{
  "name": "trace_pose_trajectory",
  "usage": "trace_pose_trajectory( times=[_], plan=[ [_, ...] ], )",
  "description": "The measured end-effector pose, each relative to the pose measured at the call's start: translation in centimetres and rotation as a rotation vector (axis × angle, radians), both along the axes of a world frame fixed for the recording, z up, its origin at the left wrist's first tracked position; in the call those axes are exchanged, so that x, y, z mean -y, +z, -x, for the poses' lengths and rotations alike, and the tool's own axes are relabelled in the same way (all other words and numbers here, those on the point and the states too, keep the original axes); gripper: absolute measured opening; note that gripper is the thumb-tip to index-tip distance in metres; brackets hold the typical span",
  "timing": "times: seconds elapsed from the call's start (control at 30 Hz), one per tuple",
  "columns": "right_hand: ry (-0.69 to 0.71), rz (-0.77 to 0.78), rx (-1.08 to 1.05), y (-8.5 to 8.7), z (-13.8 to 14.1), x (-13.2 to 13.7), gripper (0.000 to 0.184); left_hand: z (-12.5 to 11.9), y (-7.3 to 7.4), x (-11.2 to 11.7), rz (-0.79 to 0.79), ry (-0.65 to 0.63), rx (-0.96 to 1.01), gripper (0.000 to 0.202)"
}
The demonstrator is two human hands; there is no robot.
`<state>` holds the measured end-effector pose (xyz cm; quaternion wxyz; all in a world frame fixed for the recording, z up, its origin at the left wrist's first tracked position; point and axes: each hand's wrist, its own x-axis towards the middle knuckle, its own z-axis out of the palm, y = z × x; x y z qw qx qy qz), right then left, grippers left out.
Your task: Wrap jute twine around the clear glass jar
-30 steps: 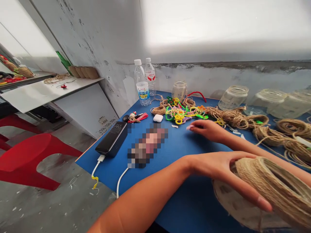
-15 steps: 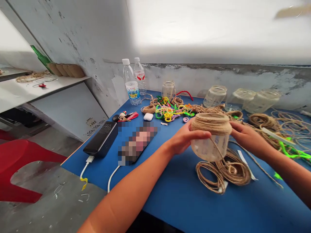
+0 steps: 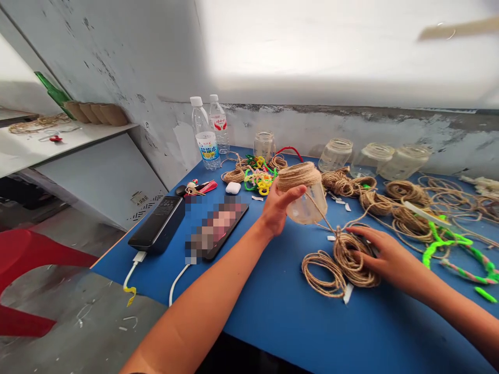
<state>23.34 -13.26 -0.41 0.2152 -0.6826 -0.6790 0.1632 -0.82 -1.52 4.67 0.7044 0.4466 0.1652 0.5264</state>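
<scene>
Your left hand point(image 3: 276, 209) has its fingers around the glass jar point(image 3: 307, 206), tilted over the worktop point(image 3: 273, 306), neck twine-wound, lower wall unwrapped, while your right hand's point(image 3: 392, 255) fingers touch the twine coil point(image 3: 351, 269) near-right of the jar, grip unclear.

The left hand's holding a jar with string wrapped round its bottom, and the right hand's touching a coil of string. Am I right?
Not quite: the string is wrapped round the jar's top. The head view shows the left hand holding the jar and the right hand touching a coil.
</scene>
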Motion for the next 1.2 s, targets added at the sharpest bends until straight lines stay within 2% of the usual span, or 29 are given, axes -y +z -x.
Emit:
trace_pose_trajectory(
  times=[0.07, 0.17, 0.33, 0.47, 0.57, 0.67, 0.73, 0.77, 0.87, 0.9, 1.07, 1.2],
  plan=[
    [-0.025, 0.063, -0.034, 0.6, 0.1, 0.3, 0.047, 0.0, 0.0, -0.1, 0.005, 0.010, 0.002, 0.062],
    [-0.087, 0.085, -0.051, 2.1, -0.4, 0.0, 0.043, 0.1, 0.0, -0.1, 0.010, 0.011, -0.004, 0.059],
    [-0.275, -0.042, 0.008, 4.2, -3.9, -2.5, 0.044, 0.0, 0.0, -0.1, 0.001, 0.062, 0.013, 0.060],
    [-0.218, -0.082, 0.011, 4.4, -5.9, -4.6, 0.036, -0.2, 0.1, 0.0, 0.012, 0.147, 0.003, 0.064],
    [-0.137, 0.016, -0.053, 4.9, -5.6, -5.2, 0.041, -0.4, 0.2, 0.2, 0.023, 0.205, -0.003, 0.068],
    [-0.186, -0.047, 0.008, 5.9, -3.8, -5.0, 0.055, -0.4, 0.4, 0.4, 0.033, 0.267, -0.007, 0.072],
    [-0.245, -0.088, -0.024, 6.3, -1.9, -4.4, 0.056, -0.5, 0.4, 0.4, 0.033, 0.288, -0.013, 0.076],
    [-0.199, -0.057, -0.056, 6.2, -0.8, -4.0, 0.055, -0.5, 0.5, 0.5, 0.031, 0.291, -0.014, 0.077],
    [0.166, 0.113, -0.019, 5.1, 1.8, -3.1, 0.043, -0.5, 0.5, 0.5, 0.028, 0.284, -0.016, 0.075],
    [0.236, 0.167, -0.003, 4.6, 2.4, -2.9, 0.043, -0.6, 0.4, 0.5, 0.027, 0.282, -0.019, 0.073],
    [0.251, 0.179, 0.040, 2.7, 3.2, -2.8, 0.039, -0.7, 0.2, 0.5, 0.006, 0.273, -0.036, 0.074],
    [0.211, 0.160, 0.072, 2.6, 3.1, -2.7, 0.038, -0.7, 0.1, 0.4, 0.002, 0.264, -0.037, 0.076]
  ],
)
